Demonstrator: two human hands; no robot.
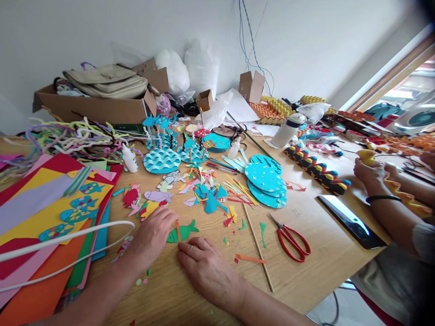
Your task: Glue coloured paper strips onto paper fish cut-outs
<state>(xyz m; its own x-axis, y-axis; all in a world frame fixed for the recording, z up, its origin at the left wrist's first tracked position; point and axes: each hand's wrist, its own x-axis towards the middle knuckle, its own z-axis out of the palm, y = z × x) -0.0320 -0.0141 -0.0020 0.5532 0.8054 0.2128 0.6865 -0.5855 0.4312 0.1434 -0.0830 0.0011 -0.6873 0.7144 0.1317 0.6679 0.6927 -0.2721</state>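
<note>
A green paper fish lies flat on the wooden table between my hands. Across its body runs a narrow orange paper strip. My left hand pinches the strip's far end, just above the fish. At the near end, the closed fingertips of my right hand press on the strip below the fish. Beyond my left hand are a purple paper fish and a red paper fish. Red-handled scissors and a thin wooden stick lie to the right.
Coloured paper sheets and a white cable occupy the left. Paper scraps, blue discs and a glue bottle stand farther back. A phone lies right, near another person's hands holding a yellow wavy piece.
</note>
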